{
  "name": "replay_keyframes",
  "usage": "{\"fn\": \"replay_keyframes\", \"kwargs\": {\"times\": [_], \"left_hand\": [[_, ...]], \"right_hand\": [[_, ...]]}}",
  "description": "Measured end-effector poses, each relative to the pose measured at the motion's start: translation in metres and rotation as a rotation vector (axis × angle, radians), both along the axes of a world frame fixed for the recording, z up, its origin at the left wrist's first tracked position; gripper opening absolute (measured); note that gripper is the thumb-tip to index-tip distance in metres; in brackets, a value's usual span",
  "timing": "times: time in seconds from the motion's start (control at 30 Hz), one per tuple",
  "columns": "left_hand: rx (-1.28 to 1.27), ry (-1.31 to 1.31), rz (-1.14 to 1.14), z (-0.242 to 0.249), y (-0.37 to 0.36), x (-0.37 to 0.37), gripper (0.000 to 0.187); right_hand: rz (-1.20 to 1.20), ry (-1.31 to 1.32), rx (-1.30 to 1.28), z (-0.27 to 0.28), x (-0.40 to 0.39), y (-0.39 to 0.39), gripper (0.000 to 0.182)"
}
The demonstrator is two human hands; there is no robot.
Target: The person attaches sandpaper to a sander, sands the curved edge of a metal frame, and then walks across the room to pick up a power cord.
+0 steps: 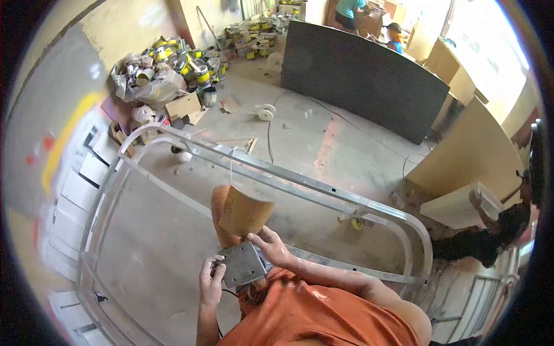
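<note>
My left hand grips the left edge of a flat grey rectangular pad with holes in it, which looks like the underside of a sheet sander. A dark cord runs down beside it. Just above, a curled brown sheet, apparently sandpaper, stands up in front of my bent leg. My right hand pinches the sheet's lower right corner, close to the pad's upper edge. The sander's body is hidden behind the pad.
A rounded silver metal frame surrounds me. Paint cans and bags are heaped at the back left. A large dark panel stands beyond, with people behind it. Another person is at the right by a white box. Cords cross the floor.
</note>
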State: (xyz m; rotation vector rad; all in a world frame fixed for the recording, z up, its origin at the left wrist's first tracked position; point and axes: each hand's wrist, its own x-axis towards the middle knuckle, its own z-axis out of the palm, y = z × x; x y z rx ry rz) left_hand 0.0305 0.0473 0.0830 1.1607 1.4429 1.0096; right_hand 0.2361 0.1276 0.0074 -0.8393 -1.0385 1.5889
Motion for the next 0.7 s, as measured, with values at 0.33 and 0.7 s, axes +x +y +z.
{"fn": "replay_keyframes", "kwargs": {"times": [0.33,0.7], "left_hand": [[0.078,0.127,-0.170,0.036,-0.008,0.014,0.045],[0.024,0.212,-0.250,0.040,-0.014,0.022,0.047]], "right_hand": [[0.357,-0.347,-0.036,0.049,0.040,0.008,0.041],[0.362,-0.382,-0.103,0.066,0.067,0.001,0.033]]}}
